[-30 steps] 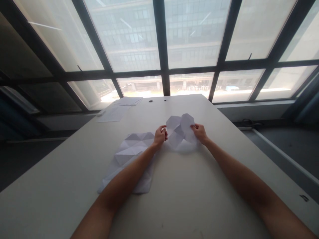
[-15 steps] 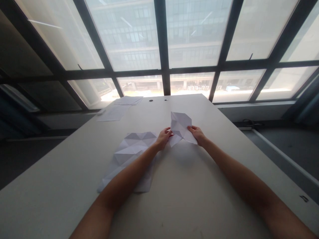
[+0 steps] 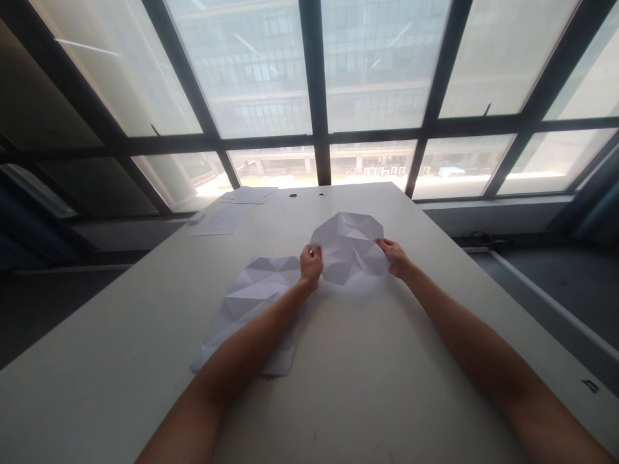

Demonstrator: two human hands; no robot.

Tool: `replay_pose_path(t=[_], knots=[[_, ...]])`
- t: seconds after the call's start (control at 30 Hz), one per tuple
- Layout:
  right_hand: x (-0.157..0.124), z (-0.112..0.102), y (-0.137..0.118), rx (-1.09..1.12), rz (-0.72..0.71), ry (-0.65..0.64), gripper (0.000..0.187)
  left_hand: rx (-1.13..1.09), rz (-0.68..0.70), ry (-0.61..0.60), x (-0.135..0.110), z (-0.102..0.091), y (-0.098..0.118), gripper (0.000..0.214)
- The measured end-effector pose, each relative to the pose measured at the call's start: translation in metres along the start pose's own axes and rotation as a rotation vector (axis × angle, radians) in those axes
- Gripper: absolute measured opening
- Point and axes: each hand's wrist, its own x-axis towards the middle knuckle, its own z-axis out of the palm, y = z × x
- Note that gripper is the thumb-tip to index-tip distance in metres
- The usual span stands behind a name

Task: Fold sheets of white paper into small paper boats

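My left hand [image 3: 311,266] and right hand [image 3: 394,256] pinch opposite edges of a faceted paper form [image 3: 349,248], fingers partly closed, at 12 o'clock over the white table [image 3: 387,386]. A creased paper sheet [image 3: 254,296] lies flat at 11 o'clock, beneath my left forearm [image 3: 251,336].

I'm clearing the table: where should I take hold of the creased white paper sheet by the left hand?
Pinch the creased white paper sheet at its lower-left corner, coming from the left: that corner lies flat and uncovered, while the bare left forearm crosses the sheet's middle.
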Motion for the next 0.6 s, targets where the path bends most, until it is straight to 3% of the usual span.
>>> replay_pose_path(t=[0.1,0.2,0.33,0.47,0.6], knots=[[0.009,-0.02,-0.003,-0.098,-0.021,0.02,0.028,0.047,0.029,0.037,0.003,-0.004,0.0,0.022],[0.015,-0.047,-0.006,-0.211,-0.022,0.004,0.032,0.173,0.015,0.017,0.003,-0.01,0.002,0.045],[0.021,-0.082,-0.008,-0.403,-0.06,0.05,0.032,0.397,0.125,-0.154,-0.003,-0.015,0.006,0.074],[0.026,-0.096,-0.005,-0.541,-0.108,0.049,0.031,0.682,0.275,-0.351,-0.012,-0.011,0.007,0.049],[0.03,-0.096,-0.001,-0.699,-0.195,-0.032,0.036,0.879,0.343,-0.361,-0.015,-0.011,0.004,0.029]])
